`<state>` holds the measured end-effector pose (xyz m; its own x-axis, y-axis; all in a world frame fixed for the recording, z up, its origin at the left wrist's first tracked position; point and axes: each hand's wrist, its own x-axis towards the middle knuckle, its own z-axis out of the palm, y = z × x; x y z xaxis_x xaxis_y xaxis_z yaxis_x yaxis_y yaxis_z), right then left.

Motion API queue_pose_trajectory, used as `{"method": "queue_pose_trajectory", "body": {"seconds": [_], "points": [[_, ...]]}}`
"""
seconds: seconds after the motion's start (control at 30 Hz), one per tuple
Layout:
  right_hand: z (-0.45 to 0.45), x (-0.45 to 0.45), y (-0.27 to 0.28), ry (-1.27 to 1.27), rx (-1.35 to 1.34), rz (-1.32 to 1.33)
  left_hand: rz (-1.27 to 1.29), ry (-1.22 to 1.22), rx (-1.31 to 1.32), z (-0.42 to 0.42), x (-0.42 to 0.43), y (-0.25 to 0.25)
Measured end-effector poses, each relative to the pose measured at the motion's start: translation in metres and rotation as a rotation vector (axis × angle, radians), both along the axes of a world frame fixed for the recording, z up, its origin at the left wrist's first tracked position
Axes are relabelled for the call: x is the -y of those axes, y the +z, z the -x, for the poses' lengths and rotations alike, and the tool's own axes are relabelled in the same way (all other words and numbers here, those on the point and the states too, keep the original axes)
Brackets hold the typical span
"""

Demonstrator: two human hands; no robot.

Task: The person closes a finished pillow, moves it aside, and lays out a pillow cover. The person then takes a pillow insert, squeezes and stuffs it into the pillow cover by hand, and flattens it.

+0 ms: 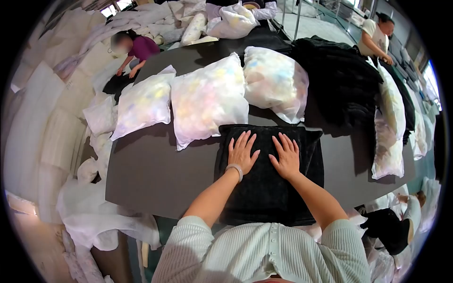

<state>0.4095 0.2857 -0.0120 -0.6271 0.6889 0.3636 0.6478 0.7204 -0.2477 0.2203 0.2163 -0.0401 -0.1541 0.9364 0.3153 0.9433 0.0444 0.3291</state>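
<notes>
Gray tabletop (pixel 153 165) bears black fabric (pixel 264 198) beneath each flat hand (pixel 242 153) (pixel 287 159).

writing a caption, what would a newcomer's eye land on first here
Probably the three plump white pillows, pastel colours showing through, in a row across the grey table. Next, the left hand and right hand, spread flat on black cloth nearer the camera. A heap of black fabric lies further right.
</notes>
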Motion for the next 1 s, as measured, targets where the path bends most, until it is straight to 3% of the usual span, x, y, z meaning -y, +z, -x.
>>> {"method": "queue_pose_trajectory", "body": {"seconds": [0.1,0.17,0.23,0.3,0.43,0.53,0.63,0.7,0.77,0.8,0.83,0.87,0.9,0.97,1.0], "points": [[-0.011,0.009,0.006,0.004,-0.087,0.018,-0.051,0.033,0.021,-0.001,0.013,0.006],[-0.024,0.018,0.002,0.005,-0.170,0.049,-0.005,0.387,0.251,-0.010,0.032,0.022],[-0.044,0.036,-0.015,-0.267,-0.467,0.200,0.098,0.463,0.472,-0.001,0.059,0.011],[-0.065,0.054,-0.034,-0.510,-0.522,0.540,0.147,0.500,0.676,0.009,0.083,-0.012],[-0.082,0.071,-0.022,-0.579,-0.612,0.809,0.211,0.548,0.754,0.012,0.098,-0.017],[-0.085,0.062,-0.013,-0.615,-0.755,1.275,0.144,0.496,0.821,0.011,0.098,0.001],[-0.082,0.085,0.039,-0.438,-0.813,1.241,0.012,0.436,0.821,0.005,0.117,0.030],[-0.085,0.095,0.030,-0.353,-0.873,1.139,-0.165,0.344,0.736,0.003,0.132,0.031],[-0.092,0.095,-0.013,-0.335,-0.777,0.994,-0.114,0.344,0.655,-0.001,0.149,0.012],[-0.095,0.098,-0.023,-0.415,-0.525,0.879,0.100,0.421,0.523,-0.004,0.156,0.007],[-0.092,0.098,-0.024,-0.403,-0.438,0.789,0.308,0.492,0.387,-0.008,0.156,0.020],[-0.092,0.093,-0.017,-0.315,-0.335,0.599,0.363,0.484,0.196,-0.011,0.154,0.037],[-0.088,0.094,0.007,-0.231,-0.231,0.412,0.352,0.485,0.193,-0.007,0.143,0.051],[-0.070,0.080,0.050,-0.077,-0.210,0.259,-0.025,0.180,0.043,-0.006,0.129,0.067],[-0.057,0.069,0.060,-0.028,-0.139,0.157,-0.003,0.136,0.035,-0.005,0.114,0.071]]}}
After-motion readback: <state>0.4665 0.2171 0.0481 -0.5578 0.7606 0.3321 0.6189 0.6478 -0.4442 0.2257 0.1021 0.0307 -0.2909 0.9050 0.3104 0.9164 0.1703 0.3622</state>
